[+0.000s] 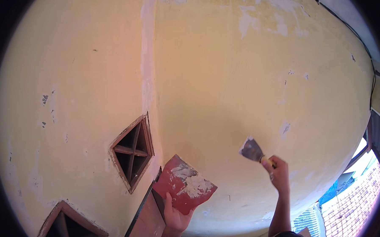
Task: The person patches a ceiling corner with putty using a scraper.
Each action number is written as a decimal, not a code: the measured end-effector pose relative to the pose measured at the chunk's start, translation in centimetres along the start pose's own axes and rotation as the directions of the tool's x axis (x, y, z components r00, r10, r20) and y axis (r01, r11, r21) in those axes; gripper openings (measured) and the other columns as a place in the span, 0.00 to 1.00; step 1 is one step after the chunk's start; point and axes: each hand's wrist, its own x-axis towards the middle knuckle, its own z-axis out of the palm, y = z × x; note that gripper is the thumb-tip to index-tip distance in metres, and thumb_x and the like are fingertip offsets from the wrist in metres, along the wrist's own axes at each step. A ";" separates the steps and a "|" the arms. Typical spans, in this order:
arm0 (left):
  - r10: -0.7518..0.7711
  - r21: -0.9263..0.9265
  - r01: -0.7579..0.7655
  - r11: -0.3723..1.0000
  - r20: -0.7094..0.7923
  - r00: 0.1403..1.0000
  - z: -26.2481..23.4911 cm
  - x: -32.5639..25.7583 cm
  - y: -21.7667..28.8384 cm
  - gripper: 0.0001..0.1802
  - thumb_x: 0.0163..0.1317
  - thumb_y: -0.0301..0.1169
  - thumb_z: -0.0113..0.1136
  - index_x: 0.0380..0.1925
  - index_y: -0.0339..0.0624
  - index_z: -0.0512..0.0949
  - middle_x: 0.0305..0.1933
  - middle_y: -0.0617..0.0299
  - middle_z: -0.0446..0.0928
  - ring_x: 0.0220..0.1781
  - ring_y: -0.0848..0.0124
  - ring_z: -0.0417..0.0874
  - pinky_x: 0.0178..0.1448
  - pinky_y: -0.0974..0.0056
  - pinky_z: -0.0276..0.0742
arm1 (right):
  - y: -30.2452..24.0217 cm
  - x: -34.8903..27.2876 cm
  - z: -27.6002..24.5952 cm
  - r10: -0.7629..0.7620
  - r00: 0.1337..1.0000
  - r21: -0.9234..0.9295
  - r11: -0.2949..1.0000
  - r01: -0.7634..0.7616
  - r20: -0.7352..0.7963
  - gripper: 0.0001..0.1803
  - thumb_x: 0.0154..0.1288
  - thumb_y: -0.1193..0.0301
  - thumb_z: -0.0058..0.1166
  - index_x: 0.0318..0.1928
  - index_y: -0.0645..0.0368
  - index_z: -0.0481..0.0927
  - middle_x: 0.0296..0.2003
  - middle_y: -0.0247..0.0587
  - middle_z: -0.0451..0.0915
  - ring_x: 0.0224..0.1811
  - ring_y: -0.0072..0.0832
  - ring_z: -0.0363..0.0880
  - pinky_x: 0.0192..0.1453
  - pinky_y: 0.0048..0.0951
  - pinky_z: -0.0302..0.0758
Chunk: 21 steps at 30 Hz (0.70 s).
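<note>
My left hand (177, 218) grips a red flat board (171, 185) by its lower edge, thumb on the face. Lumps of whitish filler paste (196, 185) are smeared over the board's right half. Higher and to the right, my right hand (279, 174) is closed round the pale handle of a putty knife (253, 150). White paste coats the tip of its metal blade, which points up and left. Behind both hands rises a yellow wall (214, 96); whether the blade touches it I cannot tell.
A whitish filled strip (148, 56) runs down the wall corner. Two wooden-framed vents (115, 152) sit in the left wall, and a brown panel (144, 220) stands below the corner. Bare patches (275, 23) mark the upper wall. A black cable (356, 33) follows the top right edge; tiled roofs (352, 200) show lower right.
</note>
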 end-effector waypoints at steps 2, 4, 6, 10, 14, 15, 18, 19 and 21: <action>-0.049 -0.016 0.049 0.999 -0.048 0.998 -0.9 0.8 -3.0 0.34 0.81 0.56 0.37 0.78 0.51 0.57 0.79 0.58 0.63 0.79 0.54 0.65 0.81 0.41 0.59 | 9.5 -4.5 3.9 0.189 0.979 0.208 0.957 -0.202 0.083 0.21 0.70 0.58 0.67 0.30 0.64 0.78 0.19 0.35 0.69 0.25 0.21 0.63 0.29 0.33 0.64; -0.130 -0.035 0.127 0.991 -0.089 0.987 -1.8 1.3 -5.8 0.35 0.80 0.58 0.38 0.77 0.51 0.59 0.78 0.58 0.65 0.78 0.53 0.67 0.79 0.42 0.63 | 15.3 -8.8 8.8 0.276 0.953 0.406 0.862 -0.302 0.124 0.22 0.79 0.56 0.56 0.28 0.56 0.74 0.19 0.24 0.69 0.19 0.13 0.62 0.23 0.20 0.57; -0.108 0.023 0.112 0.993 -0.125 0.986 -2.1 1.4 -8.7 0.37 0.79 0.58 0.38 0.78 0.48 0.56 0.80 0.55 0.62 0.80 0.50 0.63 0.80 0.37 0.59 | 15.0 -10.7 10.1 0.330 0.862 0.673 0.540 -0.506 0.384 0.22 0.81 0.54 0.51 0.31 0.56 0.74 0.20 0.28 0.69 0.17 0.14 0.61 0.22 0.19 0.55; -0.168 0.088 0.182 0.979 -0.151 0.974 2.3 2.9 -14.2 0.40 0.79 0.59 0.37 0.79 0.43 0.53 0.81 0.50 0.58 0.82 0.47 0.59 0.80 0.33 0.58 | 16.3 -9.2 8.1 0.119 0.772 0.685 0.391 -0.615 0.625 0.25 0.83 0.50 0.44 0.35 0.59 0.73 0.21 0.32 0.69 0.18 0.18 0.61 0.21 0.23 0.56; -0.103 0.125 0.120 0.985 -0.136 0.985 2.2 5.7 -17.9 0.41 0.78 0.60 0.37 0.79 0.44 0.53 0.81 0.51 0.59 0.82 0.47 0.60 0.80 0.35 0.60 | 18.5 -4.2 6.9 -0.070 0.674 0.634 0.422 -0.647 0.735 0.28 0.83 0.47 0.40 0.36 0.60 0.73 0.21 0.33 0.69 0.21 0.21 0.64 0.26 0.26 0.61; -0.117 0.139 0.141 0.980 -0.163 0.980 2.0 6.6 -18.4 0.41 0.78 0.61 0.37 0.79 0.44 0.53 0.81 0.50 0.59 0.82 0.47 0.60 0.80 0.35 0.60 | 19.8 -3.1 7.0 -0.091 0.667 0.631 0.439 -0.640 0.739 0.30 0.83 0.45 0.39 0.35 0.60 0.73 0.23 0.34 0.70 0.22 0.22 0.66 0.28 0.27 0.63; -0.106 0.161 0.141 0.977 -0.205 0.973 2.3 8.3 -20.5 0.40 0.78 0.61 0.37 0.79 0.46 0.54 0.80 0.52 0.61 0.81 0.49 0.62 0.80 0.38 0.61 | 21.5 -0.7 7.0 -0.060 0.686 0.628 0.465 -0.623 0.725 0.30 0.83 0.44 0.38 0.34 0.59 0.72 0.25 0.35 0.71 0.22 0.22 0.67 0.27 0.27 0.64; -0.091 0.159 0.126 0.979 -0.208 0.974 2.3 8.7 -21.5 0.39 0.79 0.61 0.36 0.78 0.46 0.55 0.79 0.53 0.63 0.80 0.51 0.64 0.80 0.40 0.62 | 22.3 -0.3 6.7 -0.066 0.679 0.625 0.464 -0.628 0.731 0.30 0.83 0.44 0.38 0.34 0.59 0.72 0.25 0.35 0.71 0.22 0.22 0.67 0.27 0.27 0.64; -0.065 0.161 0.100 0.982 -0.209 0.976 2.4 9.0 -23.4 0.40 0.78 0.61 0.36 0.78 0.47 0.55 0.79 0.53 0.63 0.80 0.51 0.64 0.80 0.40 0.62 | 23.7 0.4 6.3 -0.054 0.662 0.609 0.452 -0.652 0.748 0.31 0.83 0.44 0.38 0.34 0.59 0.73 0.25 0.34 0.71 0.22 0.23 0.68 0.27 0.27 0.64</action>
